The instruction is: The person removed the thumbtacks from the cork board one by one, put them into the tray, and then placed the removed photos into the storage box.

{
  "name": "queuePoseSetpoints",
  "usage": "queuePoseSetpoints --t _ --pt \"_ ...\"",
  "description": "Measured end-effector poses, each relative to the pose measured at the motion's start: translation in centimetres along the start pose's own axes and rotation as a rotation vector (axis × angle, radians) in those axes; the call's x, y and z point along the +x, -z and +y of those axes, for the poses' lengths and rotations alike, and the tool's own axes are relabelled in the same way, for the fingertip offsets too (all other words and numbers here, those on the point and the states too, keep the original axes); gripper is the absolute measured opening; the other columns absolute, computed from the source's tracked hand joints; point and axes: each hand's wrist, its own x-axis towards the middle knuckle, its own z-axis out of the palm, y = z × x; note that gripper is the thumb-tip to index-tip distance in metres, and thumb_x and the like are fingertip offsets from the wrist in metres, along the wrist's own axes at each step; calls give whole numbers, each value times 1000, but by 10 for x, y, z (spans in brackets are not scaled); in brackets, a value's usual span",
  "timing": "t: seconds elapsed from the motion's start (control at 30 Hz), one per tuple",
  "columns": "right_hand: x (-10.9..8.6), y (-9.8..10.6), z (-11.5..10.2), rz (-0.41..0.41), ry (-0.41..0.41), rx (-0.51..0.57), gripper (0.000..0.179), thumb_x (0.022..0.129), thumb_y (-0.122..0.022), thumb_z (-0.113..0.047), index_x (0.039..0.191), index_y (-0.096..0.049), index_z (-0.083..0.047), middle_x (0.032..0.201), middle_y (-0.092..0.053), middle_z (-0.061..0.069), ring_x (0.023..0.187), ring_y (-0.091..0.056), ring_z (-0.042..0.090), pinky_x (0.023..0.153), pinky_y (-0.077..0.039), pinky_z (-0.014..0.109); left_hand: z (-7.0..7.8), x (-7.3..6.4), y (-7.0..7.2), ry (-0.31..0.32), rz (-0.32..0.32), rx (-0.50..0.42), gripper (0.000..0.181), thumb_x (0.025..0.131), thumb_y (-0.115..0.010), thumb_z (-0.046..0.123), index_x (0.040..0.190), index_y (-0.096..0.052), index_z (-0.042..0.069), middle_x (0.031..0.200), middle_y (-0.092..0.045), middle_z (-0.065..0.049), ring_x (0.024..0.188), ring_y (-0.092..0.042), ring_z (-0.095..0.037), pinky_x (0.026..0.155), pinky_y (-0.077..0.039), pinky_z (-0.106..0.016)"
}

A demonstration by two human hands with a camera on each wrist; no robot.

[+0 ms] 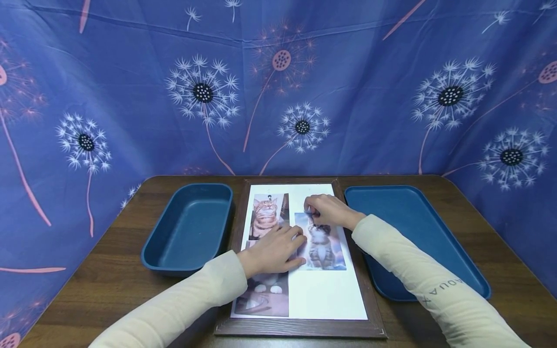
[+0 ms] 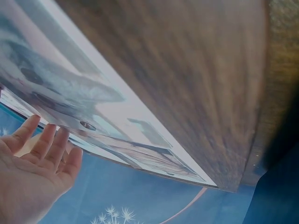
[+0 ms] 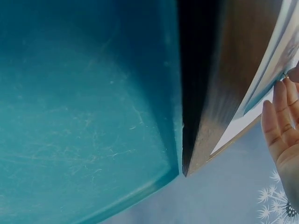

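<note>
A brown-framed white board (image 1: 326,296) lies on the table in the head view. Near the top edge of a grey kitten photo (image 1: 322,249), my right hand (image 1: 327,210) pinches a small pin (image 3: 285,75), mostly hidden by the fingertips. My left hand (image 1: 276,249) rests with loosely spread fingers at that photo's left edge, partly covering another cat photo (image 1: 265,304) at the lower left. Above it is an orange cat photo (image 1: 264,220), with a small dark pin (image 1: 270,197) at its top. Both left-column photos lie flat on the board.
A deep blue bin (image 1: 187,237) stands left of the board, and a shallow blue tray (image 1: 404,208) lies close on its right. Behind the wooden table (image 1: 100,285) hangs a blue dandelion-patterned cloth (image 1: 370,96).
</note>
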Motion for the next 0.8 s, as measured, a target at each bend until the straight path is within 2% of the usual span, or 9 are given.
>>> queuePoseSetpoints --t 0.53,0.8 --pt "-3 9 7 29 -24 55 27 74 -66 -6 100 -60 -12 77 -56 -5 65 -49 7 58 -41 23 0 0 3 4 -12 8 51 91 -42 50 127 -49 15 125 -50 -3 112 -51 -21 97 -40 -42" --pt "-11 14 13 42 -31 116 31 73 -66 -2 103 -60 -7 75 -55 -3 65 -49 9 57 -40 24 2 0 5 1 -11 3 51 91 -43 50 127 -49 14 124 -51 -3 112 -51 -20 97 -41 -42"
